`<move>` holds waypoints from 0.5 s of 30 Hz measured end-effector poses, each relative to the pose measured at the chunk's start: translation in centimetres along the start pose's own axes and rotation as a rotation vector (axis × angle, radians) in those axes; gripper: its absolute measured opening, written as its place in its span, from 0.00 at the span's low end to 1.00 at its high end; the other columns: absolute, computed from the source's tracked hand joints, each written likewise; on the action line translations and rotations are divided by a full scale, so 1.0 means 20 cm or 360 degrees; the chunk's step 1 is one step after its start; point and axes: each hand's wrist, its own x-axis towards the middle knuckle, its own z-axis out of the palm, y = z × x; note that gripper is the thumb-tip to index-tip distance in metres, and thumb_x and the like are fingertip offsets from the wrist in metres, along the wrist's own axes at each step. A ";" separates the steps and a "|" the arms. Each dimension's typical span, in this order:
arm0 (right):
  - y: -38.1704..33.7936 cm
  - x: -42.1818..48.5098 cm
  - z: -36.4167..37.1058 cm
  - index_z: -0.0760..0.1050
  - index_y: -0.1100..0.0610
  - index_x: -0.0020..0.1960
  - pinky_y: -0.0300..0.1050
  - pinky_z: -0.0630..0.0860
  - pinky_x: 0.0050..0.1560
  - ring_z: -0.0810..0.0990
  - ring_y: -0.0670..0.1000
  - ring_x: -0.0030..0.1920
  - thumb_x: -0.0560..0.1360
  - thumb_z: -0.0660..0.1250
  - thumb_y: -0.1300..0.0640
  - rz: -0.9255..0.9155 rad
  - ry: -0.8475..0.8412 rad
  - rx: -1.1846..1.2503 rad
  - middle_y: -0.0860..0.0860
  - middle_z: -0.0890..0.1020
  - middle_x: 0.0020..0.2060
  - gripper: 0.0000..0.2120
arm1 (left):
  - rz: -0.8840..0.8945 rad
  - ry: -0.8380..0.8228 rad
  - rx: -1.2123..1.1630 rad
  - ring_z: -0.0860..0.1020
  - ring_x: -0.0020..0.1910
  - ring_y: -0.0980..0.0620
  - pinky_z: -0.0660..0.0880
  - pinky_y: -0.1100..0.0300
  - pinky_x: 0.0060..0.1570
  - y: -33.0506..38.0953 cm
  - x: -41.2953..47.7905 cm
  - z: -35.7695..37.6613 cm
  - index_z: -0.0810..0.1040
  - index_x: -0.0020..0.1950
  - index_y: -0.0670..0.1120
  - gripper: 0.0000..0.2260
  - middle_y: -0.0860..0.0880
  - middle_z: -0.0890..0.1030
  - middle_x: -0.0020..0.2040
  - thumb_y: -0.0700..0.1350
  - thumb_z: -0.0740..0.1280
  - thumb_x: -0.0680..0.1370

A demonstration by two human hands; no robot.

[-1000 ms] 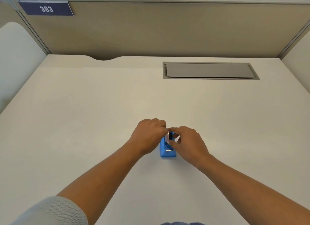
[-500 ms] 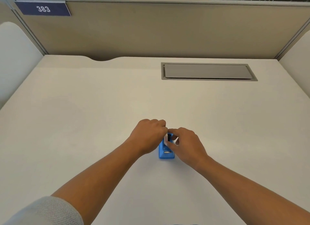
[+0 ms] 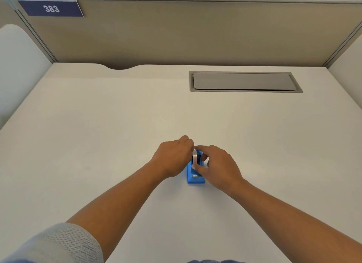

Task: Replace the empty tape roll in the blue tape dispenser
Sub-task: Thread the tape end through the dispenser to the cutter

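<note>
Work surface: broad off-white matte desk top (image 3: 98, 145), smooth, with a shallow curved notch cut into its far edge left of centre. Set flush into the far right part of the desk top is a long rectangular grey cable hatch (image 3: 243, 81) with a slightly darker frame, its lid lying flat.

Enclosure: tan fabric-covered partition wall (image 3: 186, 33) runs across the back behind the desk, topped by a pale metal rail. A dark blue rectangular number plate (image 3: 51, 8) reading "383" in white sits at the partition's upper left. Rounded white side panels flank the desk at left and right.

Task item: small blue plastic tape dispenser (image 3: 195, 174), standing on the desk top near the middle, toward the near side, its cutter end pointing to the wearer. A pale whitish tape roll (image 3: 194, 157) stands upright on edge in the dispenser's far end, a dark hub beside it.

Hands: left hand (image 3: 172, 157) curled closed against the dispenser's left side, fingertips at the roll's top. Right hand (image 3: 219, 166) arched over the right side, thumb and forefinger pinching the roll. A grey knitted sleeve (image 3: 58, 245) covers the left upper arm; both forearms are bare.
</note>
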 end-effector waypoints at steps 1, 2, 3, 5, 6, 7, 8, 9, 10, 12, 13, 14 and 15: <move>0.00 0.01 0.00 0.72 0.43 0.67 0.39 0.69 0.44 0.74 0.46 0.42 0.72 0.71 0.44 0.0003 -0.0005 -0.0018 0.44 0.78 0.49 0.24 | -0.0003 0.0030 -0.0014 0.74 0.37 0.49 0.72 0.56 0.33 -0.01 0.00 0.00 0.72 0.52 0.47 0.03 0.50 0.76 0.49 0.42 0.61 0.79; 0.00 0.01 0.00 0.73 0.43 0.66 0.40 0.69 0.43 0.75 0.46 0.42 0.72 0.71 0.44 0.0009 -0.0008 -0.0026 0.44 0.78 0.48 0.23 | -0.0002 0.0063 -0.0016 0.76 0.39 0.50 0.72 0.57 0.33 -0.02 0.00 0.00 0.74 0.52 0.48 0.05 0.51 0.76 0.50 0.41 0.62 0.79; -0.01 0.01 0.00 0.74 0.43 0.65 0.40 0.69 0.43 0.76 0.47 0.43 0.72 0.71 0.44 0.0016 -0.0010 -0.0028 0.44 0.78 0.48 0.22 | 0.0007 0.0095 -0.0009 0.77 0.40 0.50 0.71 0.58 0.33 -0.04 -0.01 -0.01 0.75 0.52 0.50 0.06 0.52 0.77 0.50 0.41 0.63 0.78; -0.01 0.02 0.00 0.75 0.44 0.65 0.41 0.71 0.43 0.76 0.47 0.43 0.73 0.70 0.45 0.0019 -0.0016 -0.0036 0.44 0.78 0.47 0.21 | 0.0058 0.0143 0.0010 0.78 0.43 0.51 0.70 0.59 0.32 -0.06 -0.01 -0.02 0.78 0.53 0.52 0.07 0.53 0.79 0.50 0.42 0.64 0.78; -0.01 0.02 0.00 0.75 0.44 0.65 0.41 0.71 0.43 0.76 0.48 0.43 0.73 0.70 0.45 0.0017 -0.0016 -0.0039 0.45 0.78 0.47 0.21 | 0.0097 0.0155 0.0019 0.78 0.44 0.51 0.70 0.59 0.32 -0.06 -0.02 -0.02 0.80 0.54 0.52 0.07 0.54 0.80 0.50 0.43 0.65 0.78; -0.01 0.02 0.00 0.75 0.44 0.64 0.42 0.72 0.43 0.76 0.48 0.43 0.73 0.70 0.45 0.0019 -0.0013 -0.0037 0.45 0.78 0.47 0.20 | 0.0140 0.0159 0.0028 0.79 0.45 0.51 0.70 0.59 0.32 -0.07 -0.02 -0.02 0.81 0.54 0.52 0.08 0.54 0.80 0.50 0.43 0.65 0.78; -0.01 0.02 0.00 0.76 0.44 0.64 0.42 0.73 0.43 0.76 0.48 0.42 0.73 0.70 0.45 0.0024 -0.0012 -0.0032 0.45 0.78 0.46 0.20 | 0.0183 0.0154 0.0042 0.79 0.44 0.50 0.69 0.59 0.32 -0.07 -0.03 -0.02 0.81 0.54 0.52 0.08 0.53 0.81 0.50 0.43 0.65 0.78; -0.01 0.02 0.00 0.76 0.44 0.64 0.42 0.73 0.43 0.76 0.47 0.42 0.73 0.70 0.45 0.0031 -0.0012 -0.0025 0.45 0.78 0.47 0.20 | 0.0225 0.0146 0.0065 0.79 0.44 0.49 0.69 0.59 0.32 -0.07 -0.03 -0.03 0.82 0.54 0.52 0.09 0.53 0.81 0.50 0.42 0.66 0.77; -0.01 0.02 0.00 0.76 0.44 0.64 0.42 0.72 0.43 0.76 0.47 0.43 0.73 0.70 0.46 0.0036 -0.0015 -0.0019 0.44 0.78 0.47 0.20 | 0.0265 0.0133 0.0100 0.78 0.43 0.49 0.68 0.59 0.31 -0.07 -0.04 -0.03 0.82 0.54 0.51 0.09 0.52 0.81 0.49 0.42 0.66 0.77; -0.01 0.02 0.00 0.76 0.44 0.64 0.41 0.71 0.43 0.76 0.47 0.43 0.73 0.70 0.45 0.0036 -0.0021 -0.0011 0.44 0.79 0.47 0.20 | 0.0327 0.0105 0.0180 0.78 0.41 0.47 0.68 0.58 0.30 -0.06 -0.04 -0.03 0.82 0.53 0.50 0.09 0.51 0.81 0.49 0.40 0.68 0.76; -0.01 0.02 -0.01 0.76 0.43 0.64 0.41 0.71 0.43 0.76 0.47 0.43 0.73 0.70 0.45 0.0040 -0.0026 -0.0013 0.44 0.79 0.47 0.20 | 0.0349 0.0092 0.0224 0.78 0.41 0.47 0.69 0.57 0.30 -0.05 -0.03 -0.03 0.82 0.53 0.49 0.09 0.50 0.81 0.49 0.39 0.68 0.75; -0.02 0.03 -0.01 0.76 0.43 0.63 0.41 0.71 0.42 0.76 0.47 0.43 0.73 0.70 0.45 0.0046 -0.0032 -0.0021 0.43 0.79 0.47 0.19 | 0.0369 0.0083 0.0268 0.78 0.40 0.47 0.70 0.57 0.30 -0.04 -0.03 -0.04 0.82 0.53 0.49 0.09 0.50 0.81 0.48 0.39 0.69 0.75; -0.02 0.03 -0.01 0.76 0.43 0.63 0.42 0.71 0.41 0.76 0.47 0.42 0.72 0.70 0.44 0.0049 -0.0037 -0.0032 0.43 0.78 0.46 0.19 | 0.0390 0.0075 0.0305 0.78 0.40 0.47 0.71 0.57 0.31 -0.04 -0.02 -0.04 0.82 0.53 0.48 0.09 0.50 0.81 0.48 0.38 0.69 0.75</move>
